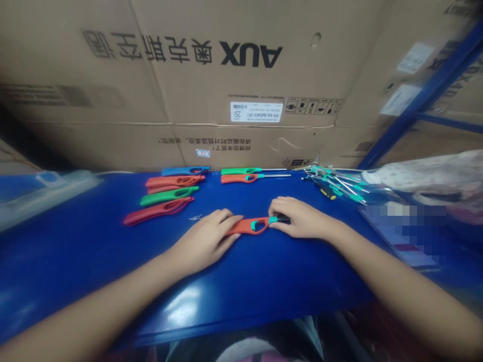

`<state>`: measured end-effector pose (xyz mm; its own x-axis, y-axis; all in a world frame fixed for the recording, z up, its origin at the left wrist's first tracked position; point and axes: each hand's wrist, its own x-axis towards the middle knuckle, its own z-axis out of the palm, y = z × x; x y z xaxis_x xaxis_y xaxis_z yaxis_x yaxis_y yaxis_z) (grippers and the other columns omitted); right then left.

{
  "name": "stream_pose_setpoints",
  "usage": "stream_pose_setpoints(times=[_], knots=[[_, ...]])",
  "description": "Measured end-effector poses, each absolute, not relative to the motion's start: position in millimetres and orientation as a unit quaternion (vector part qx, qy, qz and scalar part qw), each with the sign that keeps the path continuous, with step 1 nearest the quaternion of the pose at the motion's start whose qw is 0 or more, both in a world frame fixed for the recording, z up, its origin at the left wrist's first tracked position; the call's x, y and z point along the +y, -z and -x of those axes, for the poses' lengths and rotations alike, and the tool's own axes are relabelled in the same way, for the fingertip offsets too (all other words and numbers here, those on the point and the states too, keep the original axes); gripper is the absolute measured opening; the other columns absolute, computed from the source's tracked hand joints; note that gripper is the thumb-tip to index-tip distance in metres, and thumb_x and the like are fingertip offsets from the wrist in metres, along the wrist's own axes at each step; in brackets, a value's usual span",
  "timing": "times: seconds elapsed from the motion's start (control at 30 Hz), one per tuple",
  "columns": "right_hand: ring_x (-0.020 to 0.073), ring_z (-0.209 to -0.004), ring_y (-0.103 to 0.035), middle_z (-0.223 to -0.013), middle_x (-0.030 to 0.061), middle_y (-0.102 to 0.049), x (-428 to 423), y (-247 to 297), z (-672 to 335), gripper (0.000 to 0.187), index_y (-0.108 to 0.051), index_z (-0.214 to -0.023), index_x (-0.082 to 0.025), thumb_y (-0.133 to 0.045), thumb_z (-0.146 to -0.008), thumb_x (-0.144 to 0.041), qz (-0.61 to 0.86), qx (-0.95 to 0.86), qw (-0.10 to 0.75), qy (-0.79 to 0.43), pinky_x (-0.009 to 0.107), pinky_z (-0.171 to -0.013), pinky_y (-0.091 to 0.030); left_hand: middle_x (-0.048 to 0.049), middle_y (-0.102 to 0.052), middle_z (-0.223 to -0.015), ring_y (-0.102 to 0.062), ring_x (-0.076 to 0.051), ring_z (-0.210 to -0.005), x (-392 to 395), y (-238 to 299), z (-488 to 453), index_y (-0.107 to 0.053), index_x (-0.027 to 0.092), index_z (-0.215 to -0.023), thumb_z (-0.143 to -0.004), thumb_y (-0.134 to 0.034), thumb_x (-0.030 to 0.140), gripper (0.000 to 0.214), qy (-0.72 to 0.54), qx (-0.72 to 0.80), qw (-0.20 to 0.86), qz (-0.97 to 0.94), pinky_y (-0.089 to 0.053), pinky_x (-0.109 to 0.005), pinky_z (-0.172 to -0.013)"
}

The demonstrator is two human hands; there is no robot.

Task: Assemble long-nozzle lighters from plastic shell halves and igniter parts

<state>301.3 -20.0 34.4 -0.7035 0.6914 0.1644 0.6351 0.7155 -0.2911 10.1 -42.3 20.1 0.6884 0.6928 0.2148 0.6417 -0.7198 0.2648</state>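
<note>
Forearms, hands closed on either end of an orange lighter.

The person's left hand grips an orange lighter by its body while the right hand holds its dark end over the blue desk. Behind lie colored handles, two lighters with metal shafts and a pile of teal-ended rods.

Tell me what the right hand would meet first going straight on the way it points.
Probably the orange lighter handle just ahead, then the left hand holding it; depth is hard to judge here.
</note>
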Motion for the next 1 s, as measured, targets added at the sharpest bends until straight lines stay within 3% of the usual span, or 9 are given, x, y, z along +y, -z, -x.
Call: stream_pose_setpoints(times=[0.17,0.23,0.33,0.47,0.57,0.7,0.9,1.0], knots=[[0.0226,-0.095,-0.058,-0.101,0.0083,-0.064,-4.6,-38.3,-322.0,0.025,-0.065,-0.096,-0.019,-0.060,-0.095,-0.044,0.425,-0.889,0.147,-0.088,0.038,-0.086,-0.047,-0.0107,-0.063,-0.117,-0.059,-0.026,-0.105,-35.2,-18.9,-4.7,-0.061,0.021,-0.130,-0.098,-0.053,0.033,0.035,-0.168,0.369,0.073,-0.911,-0.051,-0.043,-0.094],[0.0281,-0.106,-0.058,-0.108,0.0123,-0.063,1.5,-40.7,-330.7,0.026,-0.066,-0.100,-0.018,-0.055,-0.097,-0.042,0.538,-0.832,0.137,-0.004,0.044,-0.094,-0.046,-0.0103,-0.064,-0.116,-0.060,-0.027,-0.104,-34.6,-22.5,-3.3,-0.063,0.021,-0.128,-0.096,-0.056,0.034,0.036,-0.171,0.376,0.070,-0.908,-0.051,-0.042,-0.094],[0.0373,-0.123,-0.051,-0.126,0.0202,-0.056,7.6,-43.4,-343.3,0.032,-0.061,-0.120,-0.015,-0.052,-0.096,-0.034,0.709,-0.699,0.047,0.079,0.050,-0.099,-0.044,-0.0098,-0.066,-0.113,-0.062,-0.028,-0.104,-35.6,-28.9,-1.7,-0.065,0.020,-0.125,-0.093,-0.059,0.037,0.036,-0.164,0.390,0.066,-0.903,-0.051,-0.043,-0.094],[0.0472,-0.119,-0.054,-0.128,0.0316,-0.052,11.7,-42.2,-359.1,0.043,-0.054,-0.129,-0.005,-0.056,-0.091,-0.026,0.789,-0.612,-0.011,0.063,0.056,-0.088,-0.048,-0.0078,-0.065,-0.110,-0.065,-0.024,-0.094,-37.5,-32.3,-1.0,-0.067,0.021,-0.119,-0.092,-0.059,0.035,0.031,-0.159,0.403,0.128,-0.892,-0.054,-0.035,-0.081],[0.0414,-0.107,-0.063,-0.121,0.0270,-0.058,14.7,-39.1,-368.5,0.044,-0.055,-0.130,-0.009,-0.057,-0.087,-0.019,0.802,-0.596,-0.028,0.037,0.049,-0.080,-0.051,-0.0064,-0.064,-0.105,-0.063,-0.017,-0.078,-38.6,-29.9,-1.9,-0.068,0.020,-0.115,-0.092,-0.059,0.031,0.027,-0.174,0.390,0.192,-0.883,-0.053,-0.028,-0.068],[0.0360,-0.101,-0.065,-0.118,0.0227,-0.059,19.6,-36.6,-376.8,0.045,-0.061,-0.124,-0.014,-0.059,-0.079,-0.014,0.791,-0.611,-0.001,0.043,0.043,-0.079,-0.051,-0.0067,-0.063,-0.104,-0.061,-0.015,-0.072,-40.7,-24.8,-4.4,-0.068,0.019,-0.116,-0.090,-0.060,0.027,0.029,-0.206,0.382,0.201,-0.878,-0.052,-0.027,-0.064],[0.0322,-0.103,-0.064,-0.106,0.0190,-0.066,30.2,-41.3,-383.7,0.034,-0.068,-0.112,-0.011,-0.055,-0.081,-0.019,0.748,-0.643,0.119,0.113,0.042,-0.092,-0.049,-0.0064,-0.062,-0.101,-0.059,-0.013,-0.069,-44.3,-21.4,-8.4,-0.068,0.016,-0.118,-0.089,-0.059,0.023,0.032,-0.225,0.378,0.212,-0.873,-0.054,-0.026,-0.065],[0.0311,-0.096,-0.064,-0.097,0.0151,-0.069,32.7,-46.7,-385.9,0.026,-0.069,-0.100,-0.014,-0.054,-0.079,-0.021,0.725,-0.636,0.213,0.155,0.043,-0.089,-0.050,-0.0060,-0.061,-0.100,-0.058,-0.012,-0.069,-45.5,-21.1,-9.6,-0.067,0.015,-0.119,-0.089,-0.058,0.022,0.032,-0.223,0.378,0.217,-0.872,-0.054,-0.026,-0.066]])
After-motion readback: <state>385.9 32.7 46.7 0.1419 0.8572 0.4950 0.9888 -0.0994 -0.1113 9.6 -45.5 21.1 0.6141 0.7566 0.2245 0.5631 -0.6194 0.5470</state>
